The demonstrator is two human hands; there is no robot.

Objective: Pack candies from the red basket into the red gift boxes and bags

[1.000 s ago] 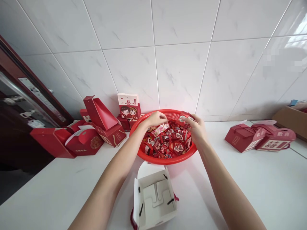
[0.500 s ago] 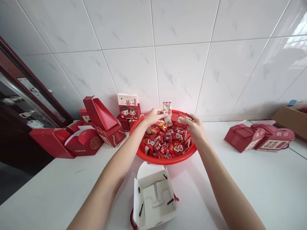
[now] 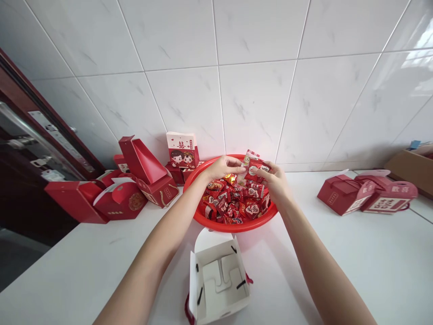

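Over the red plastic basket (image 3: 233, 228), both my hands meet above a heap of wrapped candies (image 3: 233, 203). My left hand (image 3: 223, 167) is closed on a pale, pink-ended candy packet (image 3: 251, 154), partly hidden behind a red one. Between the fingers of my right hand (image 3: 274, 180) is that red candy packet (image 3: 256, 170), its front turned toward me. The two packets overlap. In front of the basket stands an open box (image 3: 219, 280), white inside, with its flap up and a red cord at the side.
Red gift boxes (image 3: 123, 198) cluster at the left, one with a tall raised lid. A box with two cartoon figures (image 3: 182, 151) stands against the tiled wall. At the right sit two closed red boxes (image 3: 367, 192) and a brown carton (image 3: 411, 164).
My left hand has moved right with the pale packet, bringing it behind the red packet in my right hand. The right hand has barely moved.
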